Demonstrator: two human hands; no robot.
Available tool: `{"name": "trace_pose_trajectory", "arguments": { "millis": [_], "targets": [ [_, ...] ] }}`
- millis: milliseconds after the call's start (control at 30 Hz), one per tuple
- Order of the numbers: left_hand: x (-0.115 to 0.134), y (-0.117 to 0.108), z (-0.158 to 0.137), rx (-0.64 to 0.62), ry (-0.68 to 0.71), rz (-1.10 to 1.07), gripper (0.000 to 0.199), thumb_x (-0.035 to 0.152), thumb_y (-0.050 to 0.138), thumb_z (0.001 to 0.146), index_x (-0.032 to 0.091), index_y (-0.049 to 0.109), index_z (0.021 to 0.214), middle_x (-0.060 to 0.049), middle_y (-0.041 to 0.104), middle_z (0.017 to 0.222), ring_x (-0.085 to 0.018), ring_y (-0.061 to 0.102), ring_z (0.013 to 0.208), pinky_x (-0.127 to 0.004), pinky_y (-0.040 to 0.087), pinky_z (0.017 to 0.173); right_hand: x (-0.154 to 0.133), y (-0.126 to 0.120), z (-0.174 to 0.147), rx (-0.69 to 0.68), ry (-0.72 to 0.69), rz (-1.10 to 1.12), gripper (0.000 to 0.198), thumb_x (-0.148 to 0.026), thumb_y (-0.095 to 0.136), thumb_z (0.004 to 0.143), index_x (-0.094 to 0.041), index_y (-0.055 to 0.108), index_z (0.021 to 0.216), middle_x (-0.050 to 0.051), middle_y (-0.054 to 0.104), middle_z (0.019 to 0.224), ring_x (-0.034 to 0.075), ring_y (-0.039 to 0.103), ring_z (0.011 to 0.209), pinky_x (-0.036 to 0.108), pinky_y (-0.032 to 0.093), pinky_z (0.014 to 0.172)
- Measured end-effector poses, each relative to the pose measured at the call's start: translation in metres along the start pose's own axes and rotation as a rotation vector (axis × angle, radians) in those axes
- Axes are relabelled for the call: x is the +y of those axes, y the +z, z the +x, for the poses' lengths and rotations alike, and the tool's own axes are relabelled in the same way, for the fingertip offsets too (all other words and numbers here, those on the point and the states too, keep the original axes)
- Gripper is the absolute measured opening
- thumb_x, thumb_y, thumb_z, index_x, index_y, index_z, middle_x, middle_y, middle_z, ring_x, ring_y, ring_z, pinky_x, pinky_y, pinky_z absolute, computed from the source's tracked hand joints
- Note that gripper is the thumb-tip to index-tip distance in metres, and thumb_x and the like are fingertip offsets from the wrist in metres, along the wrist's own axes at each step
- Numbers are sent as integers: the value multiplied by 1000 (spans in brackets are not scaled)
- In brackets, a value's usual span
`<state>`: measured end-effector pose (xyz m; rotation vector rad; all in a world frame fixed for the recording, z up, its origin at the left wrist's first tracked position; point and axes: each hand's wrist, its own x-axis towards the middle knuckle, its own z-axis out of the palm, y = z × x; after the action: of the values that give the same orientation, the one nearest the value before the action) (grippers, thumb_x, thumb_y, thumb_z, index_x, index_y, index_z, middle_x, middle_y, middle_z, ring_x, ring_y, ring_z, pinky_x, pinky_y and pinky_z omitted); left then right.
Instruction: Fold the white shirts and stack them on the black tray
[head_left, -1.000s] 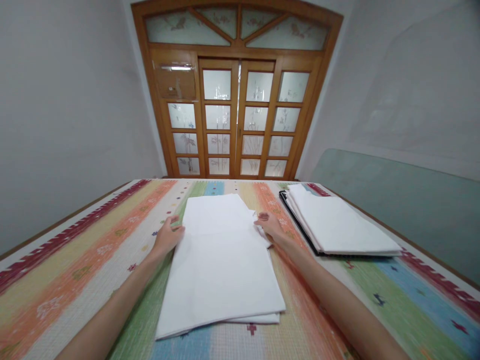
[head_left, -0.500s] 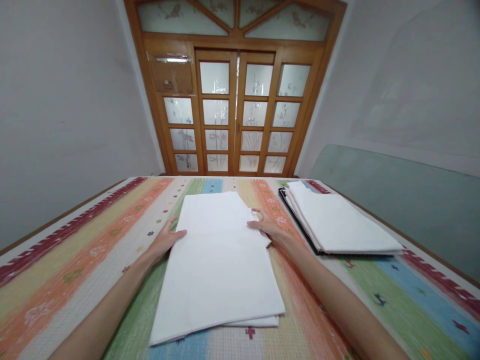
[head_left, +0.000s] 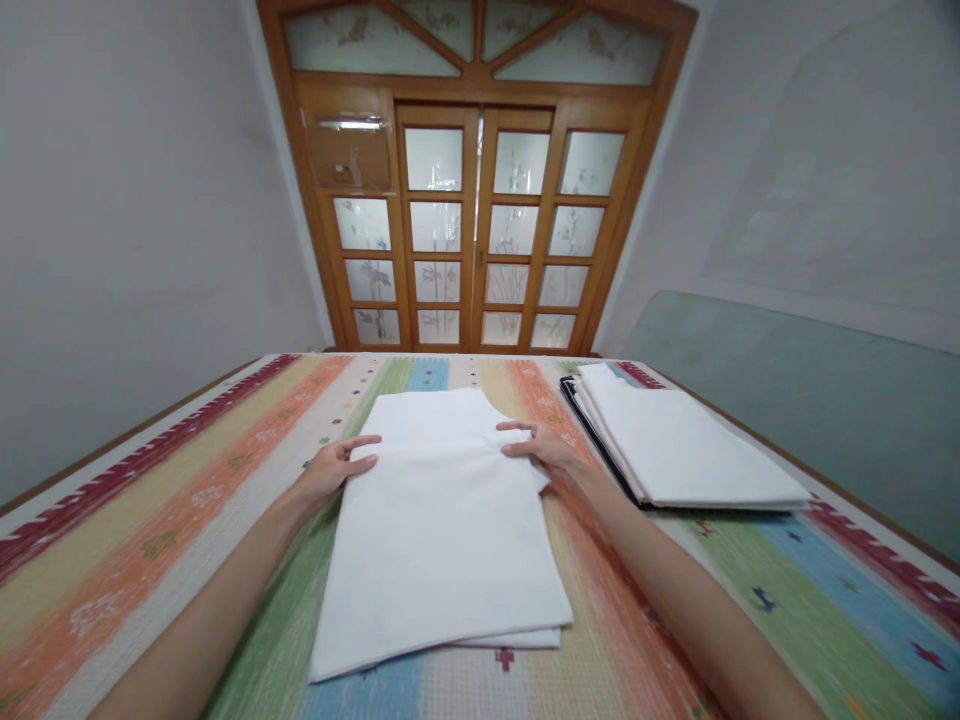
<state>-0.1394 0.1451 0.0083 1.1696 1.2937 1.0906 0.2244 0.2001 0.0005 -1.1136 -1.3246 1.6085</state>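
Note:
A folded white cloth (head_left: pixel 442 540), perhaps a garment, lies lengthwise in front of me. My left hand (head_left: pixel 341 465) pinches its left edge partway up, thumb and forefinger on top. On the opposite edge, my right hand (head_left: pixel 544 447) grips the cloth in the same way, with a small corner sticking out below the fingers. Between the two hands the fabric is raised into a slight crosswise ridge. Beyond the ridge, its far part lies flat. At the near end, a lower layer peeks out on the right.
To the right lies a stack of folded white cloths (head_left: pixel 712 450) with a black one (head_left: pixel 600 445) at the bottom. A striped, patterned tablecloth (head_left: pixel 180 500) covers the table. Wooden doors with glass panes (head_left: pixel 476 230) stand beyond, and a pale green panel (head_left: pixel 795 390) runs along the right.
Both hands have closed on the cloth's side edges and lifted it a little, making a crosswise ridge. The left fingers have come over the top. The stack on the right has stayed put.

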Motion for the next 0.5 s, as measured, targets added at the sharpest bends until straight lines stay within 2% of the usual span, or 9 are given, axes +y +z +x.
{"name": "trace_pose_trajectory", "arguments": {
  "millis": [133,300,500],
  "targets": [
    [16,0,-5,26,59,50,79,46,88,43,14,68,112,-9,73,97,-21,68,78,-30,55,69,-15,-3,-5,12,-56,39,63,-18,90,45,-16,68,103,7,74,90,18,69,70,27,58,63],
    [29,6,-11,165,197,178,76,53,84,43,12,72,106,-12,74,96,-25,67,82,-32,55,69,-29,-4,-10,67,-146,38,59,-20,91,43,-15,71,98,5,74,84,16,68,69,23,57,63],
    [38,5,-17,116,256,264,70,54,81,49,14,72,106,-10,73,101,-24,67,84,-31,54,68,-40,-5,-18,146,-179,-51,58,-28,91,45,-15,72,99,7,74,83,17,67,68,25,56,59]
  ]
}}
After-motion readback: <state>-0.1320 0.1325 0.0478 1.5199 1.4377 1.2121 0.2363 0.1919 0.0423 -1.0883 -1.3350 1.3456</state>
